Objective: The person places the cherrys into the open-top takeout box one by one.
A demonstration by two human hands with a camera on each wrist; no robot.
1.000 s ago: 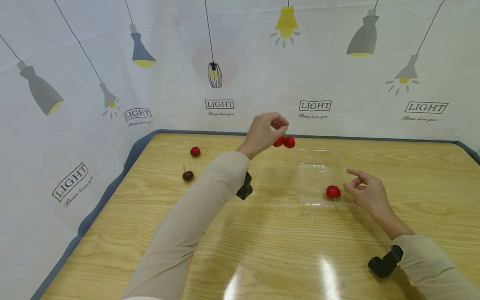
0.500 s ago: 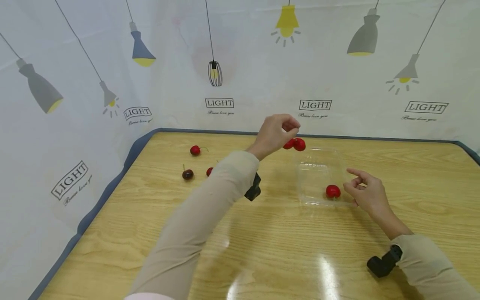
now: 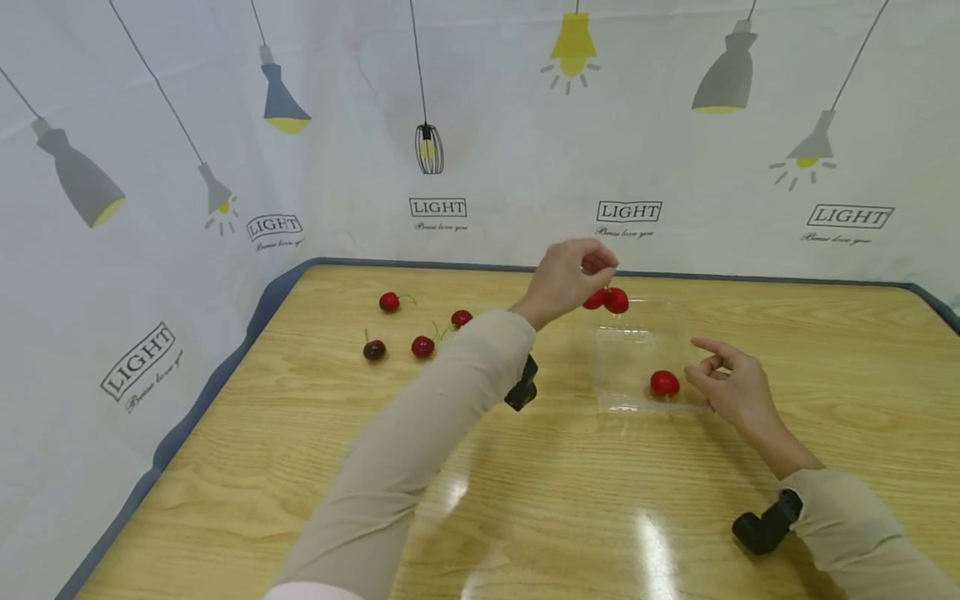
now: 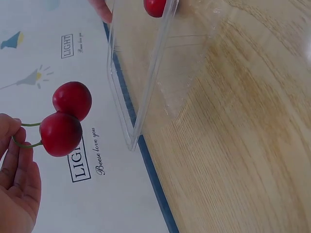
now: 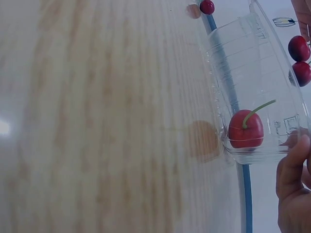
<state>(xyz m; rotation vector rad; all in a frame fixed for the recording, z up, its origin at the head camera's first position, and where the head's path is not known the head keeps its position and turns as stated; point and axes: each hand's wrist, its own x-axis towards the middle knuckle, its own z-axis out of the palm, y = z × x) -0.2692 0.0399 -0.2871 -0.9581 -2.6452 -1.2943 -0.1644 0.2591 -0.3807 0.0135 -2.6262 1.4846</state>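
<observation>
My left hand point(image 3: 566, 275) pinches the green stems of two red cherries point(image 4: 61, 134) between thumb and fingers. The pair hangs near the back rim of a clear plastic box point(image 3: 600, 367), raised over the table. Inside the box, at its front right corner, lies one cherry point(image 5: 246, 130) with its stem up. My right hand point(image 3: 738, 387) holds the box at its right side. In the right wrist view the thumb point(image 5: 297, 154) lies at the box's wall, with other fingers partly hidden behind the plastic.
Several cherries lie on the wooden table point(image 3: 525, 500) to the left: a red one point(image 3: 389, 302), a dark one point(image 3: 374, 350), another red one point(image 3: 423, 347) and one by the left sleeve point(image 3: 461, 318). A lamp-printed cloth point(image 3: 510, 150) stands behind the table.
My left hand has moved right and slightly down with the two cherries, from left of the box to its back left. Cherries behind the left sleeve have come into view. My right hand stays put.
</observation>
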